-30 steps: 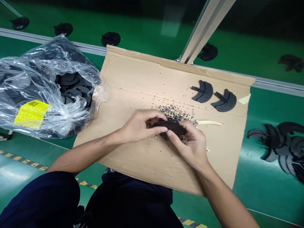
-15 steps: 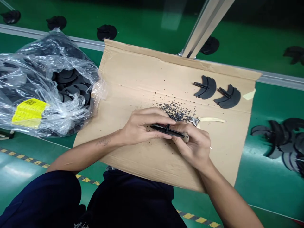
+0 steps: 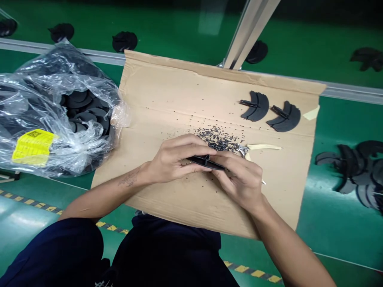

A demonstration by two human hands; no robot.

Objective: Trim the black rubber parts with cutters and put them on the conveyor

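Both hands grip one black curved plastic part [image 3: 206, 161], turned edge-on above the cardboard sheet [image 3: 158, 87]. My left hand [image 3: 176, 157] pinches its left end between thumb and fingers. On the right end, my right hand [image 3: 241, 173] is closed, its fingers covering that tip. Just beyond the hands lies a heap of small black plastic scraps [image 3: 218, 139]. Nippers [image 3: 243, 150] with cream handles rest on the cardboard, partly hidden behind my right hand. Two more black curved parts [image 3: 255, 107] with a short stem each lie flat at the cardboard's far right.
A clear plastic bag [image 3: 38, 89] full of black parts, with a yellow label [image 3: 34, 146], stands at the left. Loose black parts [image 3: 348, 165] are piled on the green surface at the right. A metal post [image 3: 249, 34] rises at the cardboard's back edge.
The whole view has shifted slightly. Both hands still grip the black curved part, which looks tilted a little differently; the right fingers cover more of its right end.
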